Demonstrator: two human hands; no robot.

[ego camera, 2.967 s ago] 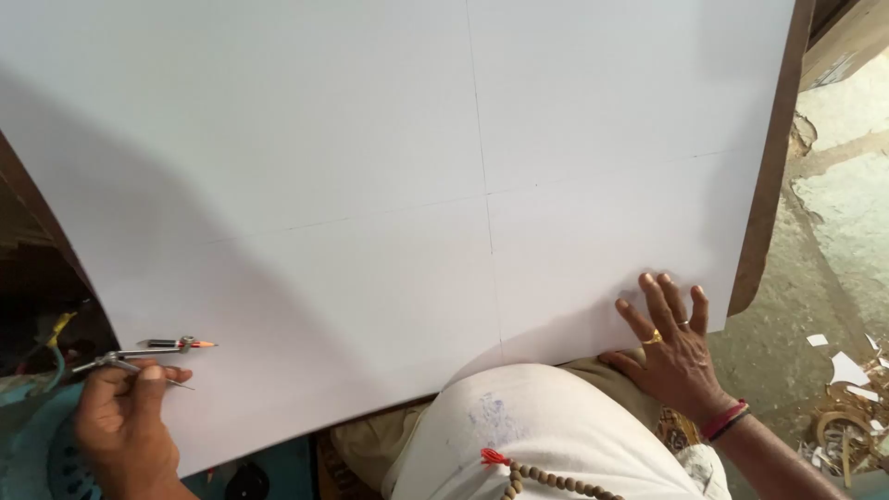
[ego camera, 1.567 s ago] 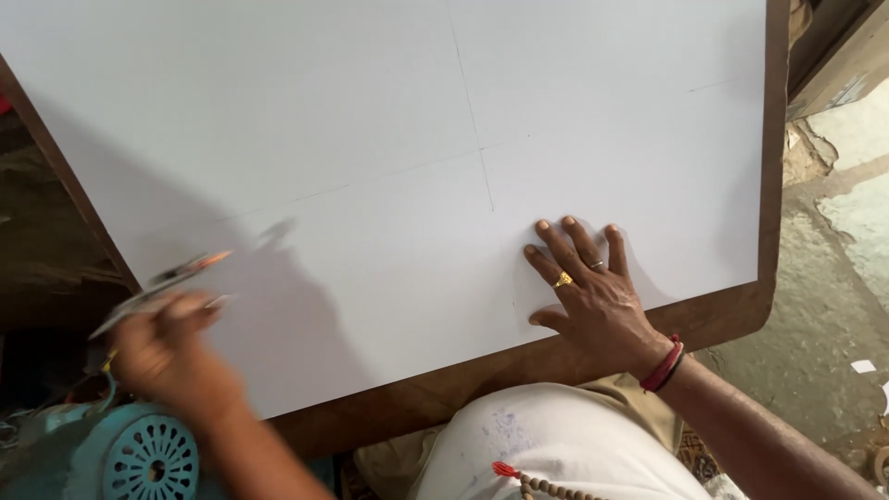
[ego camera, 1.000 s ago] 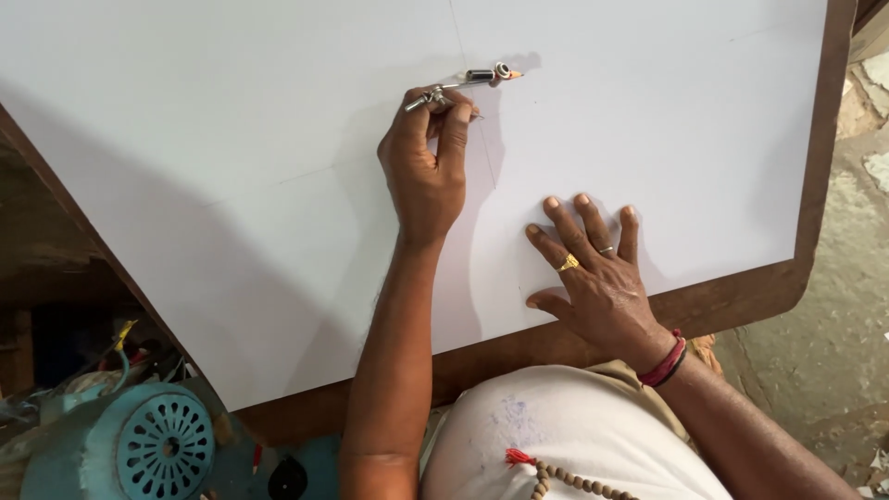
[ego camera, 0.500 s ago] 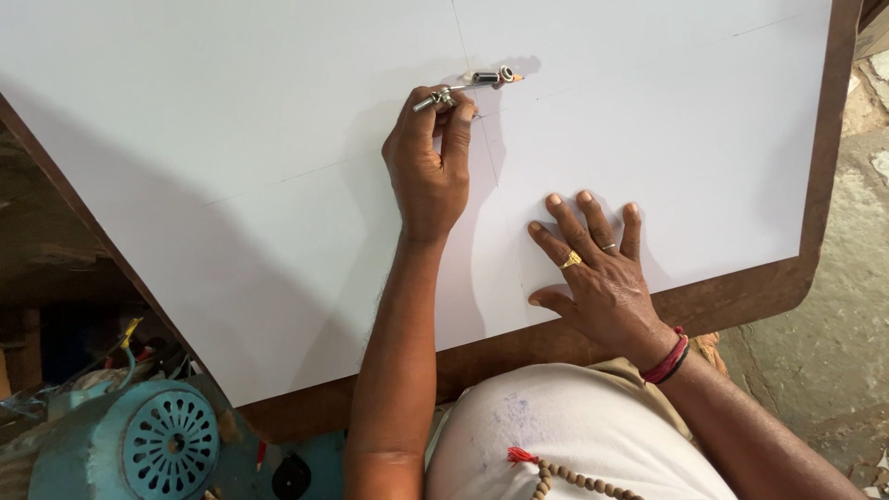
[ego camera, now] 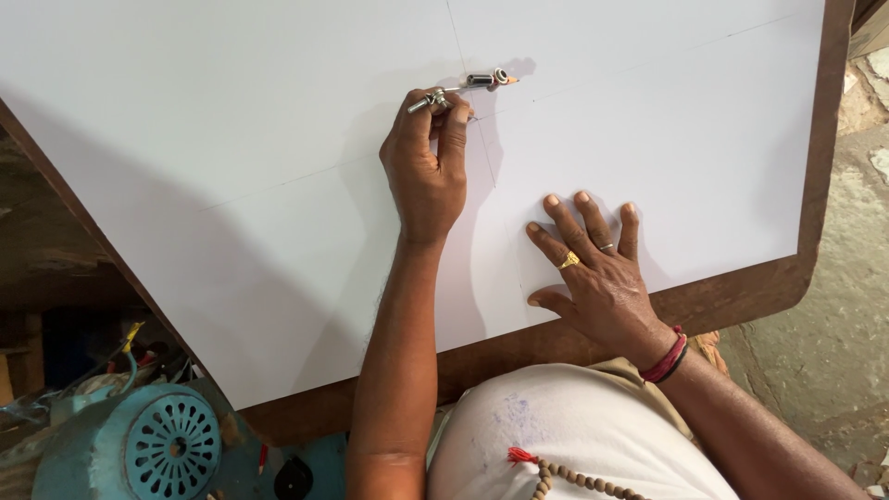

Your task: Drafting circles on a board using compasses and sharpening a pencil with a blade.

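Compass (ego camera: 463, 88): metal drawing compass with a pencil stub in one leg, held at its top by the left hand (ego camera: 424, 167), fingertips pinched shut on it. It stands over the sheet where faint pencil lines cross, upper middle.

Sheet (ego camera: 231, 139): large, white, covers nearly the whole board (ego camera: 815, 185), brown edge showing at right and below.

Right hand (ego camera: 593, 268): flat on the sheet, fingers spread, holding nothing, pressing the paper down. Rings on two fingers, red and black bands at the wrist.

Step, as judged: setting the compass on the crossing; swinging an arc would call for a steady point and an unmoved sheet.

Motor (ego camera: 157, 444): teal, ribbed round cover, lower left, below the board. No labels or packages legible.
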